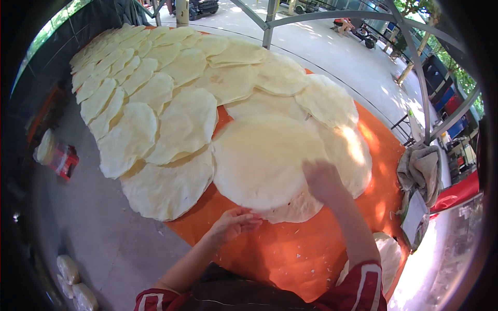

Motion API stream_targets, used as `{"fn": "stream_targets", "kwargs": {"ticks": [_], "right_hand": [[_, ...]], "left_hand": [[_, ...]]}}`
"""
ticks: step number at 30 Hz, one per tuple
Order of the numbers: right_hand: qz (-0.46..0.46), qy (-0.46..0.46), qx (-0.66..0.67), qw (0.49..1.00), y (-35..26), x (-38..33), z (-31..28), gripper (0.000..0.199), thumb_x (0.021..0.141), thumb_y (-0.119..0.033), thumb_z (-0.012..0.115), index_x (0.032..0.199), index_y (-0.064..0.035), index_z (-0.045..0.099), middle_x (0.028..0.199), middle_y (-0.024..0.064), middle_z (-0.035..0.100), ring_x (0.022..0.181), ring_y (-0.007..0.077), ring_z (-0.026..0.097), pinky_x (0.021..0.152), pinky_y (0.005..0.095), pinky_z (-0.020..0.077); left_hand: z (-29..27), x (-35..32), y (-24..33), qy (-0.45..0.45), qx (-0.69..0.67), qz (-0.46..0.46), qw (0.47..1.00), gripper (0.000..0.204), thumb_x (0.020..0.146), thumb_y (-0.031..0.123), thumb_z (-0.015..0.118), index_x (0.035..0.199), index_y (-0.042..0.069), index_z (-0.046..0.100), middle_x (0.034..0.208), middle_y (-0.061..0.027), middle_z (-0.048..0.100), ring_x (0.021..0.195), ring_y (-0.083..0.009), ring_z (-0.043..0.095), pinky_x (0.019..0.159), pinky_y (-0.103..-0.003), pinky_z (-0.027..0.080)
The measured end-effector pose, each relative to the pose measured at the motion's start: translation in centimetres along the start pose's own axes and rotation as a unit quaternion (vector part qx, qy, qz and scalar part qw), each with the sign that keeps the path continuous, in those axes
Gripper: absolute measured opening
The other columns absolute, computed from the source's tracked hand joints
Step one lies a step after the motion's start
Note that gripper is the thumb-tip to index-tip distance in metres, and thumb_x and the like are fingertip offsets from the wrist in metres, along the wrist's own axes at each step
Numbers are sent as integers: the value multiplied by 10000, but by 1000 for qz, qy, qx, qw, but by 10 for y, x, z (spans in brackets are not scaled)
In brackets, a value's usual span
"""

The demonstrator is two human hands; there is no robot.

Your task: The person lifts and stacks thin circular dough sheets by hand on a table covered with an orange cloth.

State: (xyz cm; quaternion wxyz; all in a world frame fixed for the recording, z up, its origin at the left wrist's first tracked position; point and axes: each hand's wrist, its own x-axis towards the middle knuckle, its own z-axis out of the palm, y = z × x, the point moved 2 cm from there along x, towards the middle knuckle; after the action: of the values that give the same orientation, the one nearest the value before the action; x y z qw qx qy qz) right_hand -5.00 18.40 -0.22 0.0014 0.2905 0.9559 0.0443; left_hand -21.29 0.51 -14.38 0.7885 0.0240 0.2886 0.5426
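Note:
A large, round, thin flatbread (267, 160) lies at the middle, slightly smeared by motion, over other flatbreads. At its near edge is my left hand (236, 223), fingers curled together on the rim. My right hand (324, 181), blurred, is closed at the flatbread's right edge. Beneath and beside it show another flatbread (296, 208) with a browner surface and one at the right (353, 160) in patchy sunlight. All rest on an orange-covered table (275, 259).
Overlapping rows of pale flatbreads (181, 122) cover the table's far and left parts. Part of another flatbread (386, 254) shows beside my right forearm. A grey cloth (419, 171) hangs at the right edge. Wrapped round packages (75, 285) sit at the lower left; metal poles (268, 31) rise beyond.

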Motion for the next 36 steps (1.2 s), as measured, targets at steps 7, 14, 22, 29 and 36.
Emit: {"fn": "stream_targets", "kwargs": {"ticks": [7,14,22,29,36], "right_hand": [[27,-170,91,981,-39,-87,99,365,746,-120,545,1098,-33,499,855,138,598,800,310,584,676,399,460],[44,0,352,935,-40,-62,72,637,649,-305,738,1180,-59,486,1142,172,515,1092,298,479,896,364,402],[100,84,499,857,-41,-60,86,542,715,-169,683,1182,10,474,1063,156,578,911,248,590,785,318,469],[-46,214,186,958,-55,-53,93,495,720,-63,611,1161,59,420,861,165,599,670,303,586,592,355,474],[115,90,195,970,-34,-36,116,444,736,-60,547,1152,46,434,739,125,563,586,260,551,532,355,452]], "left_hand": [[20,49,13,26,56,154,986,484,761,-12,603,1196,14,392,1116,-106,529,1015,-216,531,888,-366,436],[25,60,33,-156,39,159,974,763,675,-27,679,1309,56,264,1225,-113,413,1102,-231,454,891,-353,432],[35,71,19,-83,149,196,966,860,646,-50,670,1340,99,184,1253,-118,368,1057,-239,469,875,-347,431],[30,66,16,-78,114,194,971,814,668,-68,624,1339,78,185,1261,-132,350,1058,-219,471,849,-326,438],[-2,61,-7,84,119,242,959,429,783,-22,531,1192,-21,399,1111,-102,513,975,-180,535,820,-285,451]]}}
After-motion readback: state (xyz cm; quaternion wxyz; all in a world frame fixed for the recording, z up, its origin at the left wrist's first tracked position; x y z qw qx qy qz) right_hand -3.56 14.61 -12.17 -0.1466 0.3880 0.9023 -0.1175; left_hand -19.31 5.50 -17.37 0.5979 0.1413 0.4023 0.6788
